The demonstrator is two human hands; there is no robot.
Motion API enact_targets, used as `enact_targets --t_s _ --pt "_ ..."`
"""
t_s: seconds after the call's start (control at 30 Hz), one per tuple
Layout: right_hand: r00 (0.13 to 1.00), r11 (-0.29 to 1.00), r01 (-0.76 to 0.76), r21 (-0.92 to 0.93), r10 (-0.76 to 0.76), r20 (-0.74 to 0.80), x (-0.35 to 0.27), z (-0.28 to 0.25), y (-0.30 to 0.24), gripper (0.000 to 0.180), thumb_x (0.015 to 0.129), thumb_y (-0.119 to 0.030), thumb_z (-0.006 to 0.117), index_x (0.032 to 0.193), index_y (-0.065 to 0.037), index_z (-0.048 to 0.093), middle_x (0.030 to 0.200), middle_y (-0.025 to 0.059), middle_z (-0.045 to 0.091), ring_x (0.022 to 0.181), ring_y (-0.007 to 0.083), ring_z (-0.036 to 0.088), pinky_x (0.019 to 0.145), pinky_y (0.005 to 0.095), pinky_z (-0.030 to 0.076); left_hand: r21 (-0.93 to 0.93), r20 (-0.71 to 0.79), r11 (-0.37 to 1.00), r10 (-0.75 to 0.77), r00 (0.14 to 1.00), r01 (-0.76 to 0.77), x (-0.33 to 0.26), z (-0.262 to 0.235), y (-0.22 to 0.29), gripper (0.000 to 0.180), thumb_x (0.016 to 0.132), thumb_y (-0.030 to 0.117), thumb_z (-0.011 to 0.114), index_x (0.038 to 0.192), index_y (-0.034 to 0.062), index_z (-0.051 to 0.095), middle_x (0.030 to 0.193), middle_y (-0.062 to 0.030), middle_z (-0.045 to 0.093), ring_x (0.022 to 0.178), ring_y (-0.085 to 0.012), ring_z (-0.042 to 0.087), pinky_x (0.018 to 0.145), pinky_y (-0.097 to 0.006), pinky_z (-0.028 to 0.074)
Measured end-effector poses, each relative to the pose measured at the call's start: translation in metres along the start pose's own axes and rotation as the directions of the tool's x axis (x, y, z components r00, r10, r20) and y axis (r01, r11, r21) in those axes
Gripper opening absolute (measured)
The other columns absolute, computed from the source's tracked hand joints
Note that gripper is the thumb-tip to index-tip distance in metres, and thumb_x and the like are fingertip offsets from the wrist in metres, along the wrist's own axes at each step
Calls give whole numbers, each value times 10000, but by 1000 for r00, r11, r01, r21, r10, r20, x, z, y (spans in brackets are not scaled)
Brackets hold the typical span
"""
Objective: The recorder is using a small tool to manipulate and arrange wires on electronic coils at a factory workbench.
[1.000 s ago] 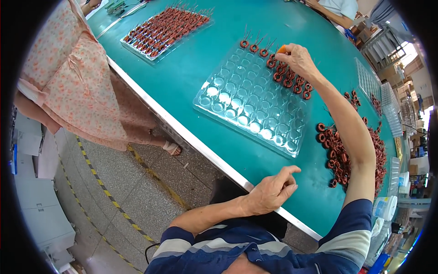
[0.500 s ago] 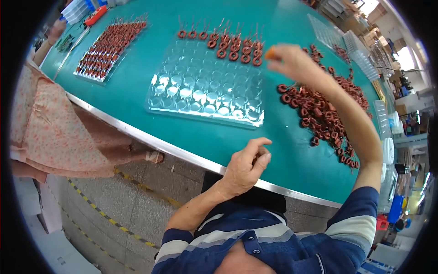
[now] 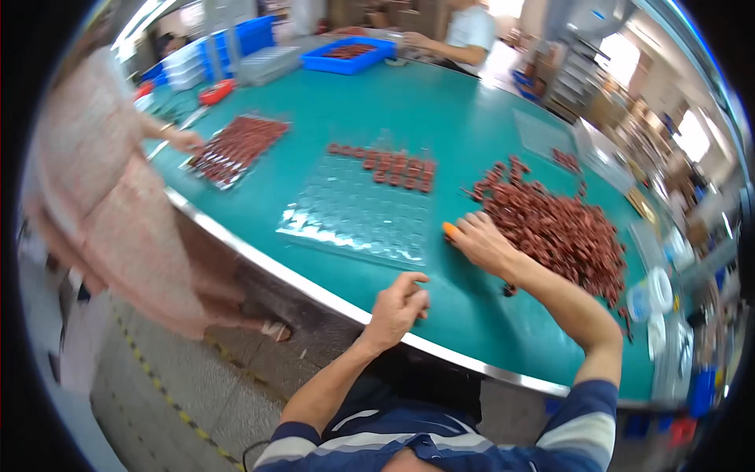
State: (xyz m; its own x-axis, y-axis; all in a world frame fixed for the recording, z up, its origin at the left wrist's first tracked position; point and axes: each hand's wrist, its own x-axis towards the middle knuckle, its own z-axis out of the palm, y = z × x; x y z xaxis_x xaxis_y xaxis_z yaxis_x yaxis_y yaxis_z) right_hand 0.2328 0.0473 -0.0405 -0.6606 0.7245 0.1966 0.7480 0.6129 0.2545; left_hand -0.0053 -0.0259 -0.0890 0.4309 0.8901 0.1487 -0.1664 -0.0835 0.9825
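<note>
My right hand (image 3: 484, 242) is over the table, between the clear tray and a pile of reddish-brown wound ring coils (image 3: 550, 228). An orange finger cot (image 3: 451, 230) covers one fingertip. Its fingers are bent together, and a small dark thing seems to show beneath them, too blurred to name. Near the table's front edge hovers my left hand (image 3: 395, 313), fingers loosely curled and apart, with nothing visible in them. The clear plastic tray (image 3: 354, 208) has round pockets; coils with upright wire leads (image 3: 399, 169) stand in its far rows, and the nearer pockets hold none.
At left a second tray (image 3: 240, 149) is full of coils, with a co-worker's hand (image 3: 187, 141) at it. Farther back are a blue bin (image 3: 348, 57) and another person (image 3: 468, 39). Clear trays (image 3: 543, 135) and a white tub (image 3: 651, 295) line the right side.
My right hand has come back from the tray's far right corner toward me. My left hand stays by the table edge. The view has tilted up, showing more of the far side.
</note>
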Motion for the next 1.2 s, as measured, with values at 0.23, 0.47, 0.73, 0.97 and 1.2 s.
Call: enact_targets --t_s 0.23,0.47,0.73,0.97,1.2 --pt "916 977 -148 151 193 -352 -63 -21 -31 373 820 -45 628 1180 14 552 1008 147 563 962 331 536 842 438 433 31 61 999 -43 997 41 14 21 -7 257 945 150 499 1164 16 493 800 -45 596 640 -101 577 590 -251 478" --pt "853 677 -268 685 498 -158 -93 -21 -95 297 895 -112 618 1148 23 541 847 159 611 726 287 606 653 375 474 -52 212 998 -6 977 18 26 47 -11 400 988 263 475 1282 7 387 911 -59 563 749 -115 583 631 -254 481" --pt "786 412 -233 881 614 -79 -107 -24 -100 197 952 -168 567 940 26 603 687 41 612 627 94 567 542 253 441 -285 385 930 -110 916 232 16 68 -8 321 1001 342 452 1116 46 496 856 -42 570 725 -121 597 593 -240 525" --pt "676 352 -313 882 735 -53 -131 -32 -103 195 958 -166 537 920 -3 635 649 45 594 597 91 547 544 263 441 -199 432 942 -164 887 272 10 86 -10 315 985 301 491 1158 38 473 844 -75 582 656 -144 613 562 -254 524" --pt "781 431 -313 846 624 -30 -118 -65 -87 335 898 -256 621 1064 24 545 743 194 628 674 289 630 588 391 466 -197 198 948 -213 957 252 8 63 -6 227 969 291 534 975 67 498 722 -60 551 597 -150 576 536 -267 485"
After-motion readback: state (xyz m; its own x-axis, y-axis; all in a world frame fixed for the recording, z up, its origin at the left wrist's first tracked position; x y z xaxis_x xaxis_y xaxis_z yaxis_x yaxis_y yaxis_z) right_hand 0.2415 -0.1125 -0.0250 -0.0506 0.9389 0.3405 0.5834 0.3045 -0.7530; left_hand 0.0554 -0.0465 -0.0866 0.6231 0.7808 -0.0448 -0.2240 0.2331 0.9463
